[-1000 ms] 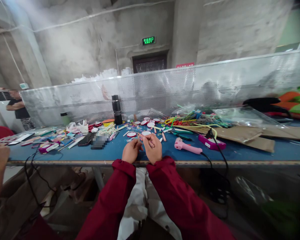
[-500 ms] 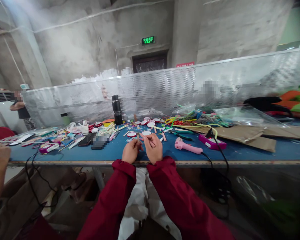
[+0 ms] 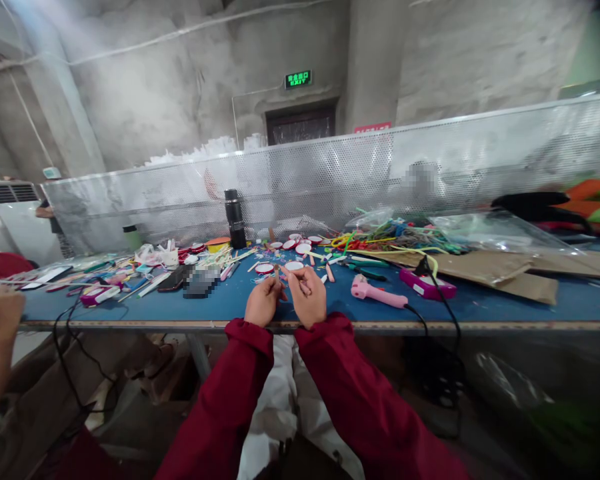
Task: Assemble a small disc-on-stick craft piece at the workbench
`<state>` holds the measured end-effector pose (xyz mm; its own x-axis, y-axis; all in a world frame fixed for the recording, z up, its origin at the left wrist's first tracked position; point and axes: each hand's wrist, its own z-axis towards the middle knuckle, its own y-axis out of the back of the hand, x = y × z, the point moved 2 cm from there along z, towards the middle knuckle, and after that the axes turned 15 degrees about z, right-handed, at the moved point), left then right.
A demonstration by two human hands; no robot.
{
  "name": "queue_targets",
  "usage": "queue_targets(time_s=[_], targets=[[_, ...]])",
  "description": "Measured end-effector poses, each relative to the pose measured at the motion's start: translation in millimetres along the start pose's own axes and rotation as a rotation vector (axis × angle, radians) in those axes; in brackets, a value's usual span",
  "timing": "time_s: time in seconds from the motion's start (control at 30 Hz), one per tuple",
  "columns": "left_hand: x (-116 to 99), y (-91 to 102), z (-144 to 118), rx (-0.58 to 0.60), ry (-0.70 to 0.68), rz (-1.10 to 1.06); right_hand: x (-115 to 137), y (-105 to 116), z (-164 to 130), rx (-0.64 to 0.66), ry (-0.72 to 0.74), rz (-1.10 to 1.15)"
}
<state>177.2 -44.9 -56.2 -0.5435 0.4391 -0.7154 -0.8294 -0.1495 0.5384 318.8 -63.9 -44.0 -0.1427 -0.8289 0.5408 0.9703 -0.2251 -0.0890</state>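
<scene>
left hand point(image 3: 263, 301), right hand point(image 3: 307, 297) pinching small stick point(image 3: 277, 273), near table edge point(image 3: 130, 325)

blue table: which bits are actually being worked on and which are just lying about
In hand: left hand and right hand pinch a small stick piece.

Lying about: pink glue gun, black flask, round red-rimmed discs, pipe cleaners, cardboard.

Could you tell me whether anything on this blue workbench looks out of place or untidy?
Nothing looks damaged. Craft bits lie scattered across the blue table, and the cord of the pink glue gun hangs over its front edge. Both hands, left hand and right hand, pinch a small stick.
</scene>
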Motion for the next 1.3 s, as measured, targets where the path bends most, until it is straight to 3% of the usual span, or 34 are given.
queue_targets(time_s=[1.3], targets=[[-1.2, 0.8, -0.4, -0.030, -0.048, -0.015, 15.4, 0.8, 2.0, 0.007, 0.019, -0.023]])
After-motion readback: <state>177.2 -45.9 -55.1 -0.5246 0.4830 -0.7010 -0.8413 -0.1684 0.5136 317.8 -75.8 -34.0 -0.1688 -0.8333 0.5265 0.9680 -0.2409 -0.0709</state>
